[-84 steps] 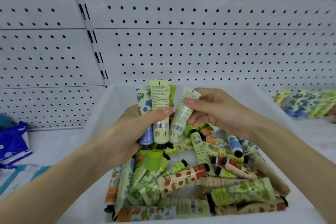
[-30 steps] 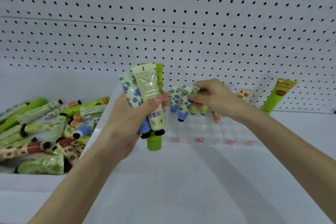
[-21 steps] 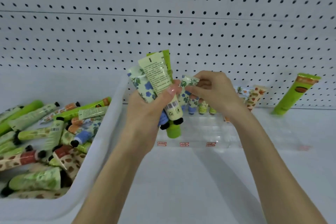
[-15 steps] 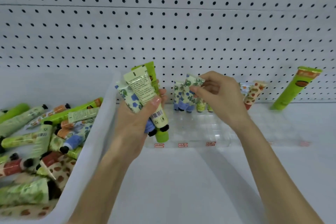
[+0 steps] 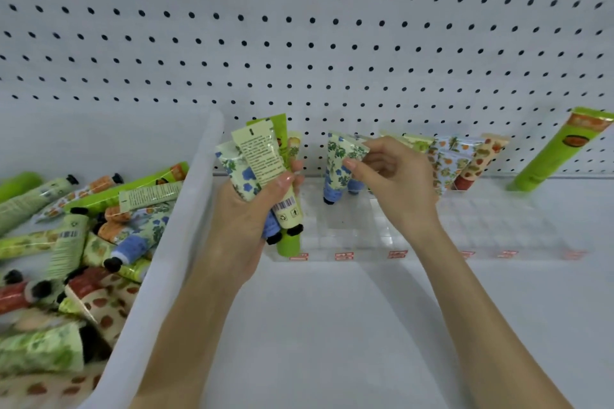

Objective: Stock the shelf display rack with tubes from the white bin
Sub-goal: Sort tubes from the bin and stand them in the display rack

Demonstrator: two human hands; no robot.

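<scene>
Looking down from the head camera. Gripping a bunch of soft squeezy tubes (image 5: 262,166) with flower and green prints in the left hand (image 5: 242,226), middle of the frame, fingers and thumb curled tight round them, caps pointing down. Pinching one pale tube with blue flowers and a blue cap (image 5: 337,166) by its flat top in the right hand (image 5: 395,176), thumb and fingertips closed on it. Lowering it, cap first, toward the back left of the clear plastic display rack (image 5: 481,226) on the white shelf (image 5: 332,325); hard to tell whether touching the rack yet.

Not reaching into the big white plastic bin (image 5: 186,209) any more, as a moment ago with both hands; now sitting at the left edge of the frame, still heaped with loose tubes (image 5: 99,226). Meaning: picking done, putting-in going on. Standing already along the back of the rack, right of the hand: a few printed tubes (image 5: 465,159). Leaning on the white wall with holes (image 5: 299,43), far right: a tall green tube (image 5: 558,153). Likely needing many more trips, with so many slots bare.
</scene>
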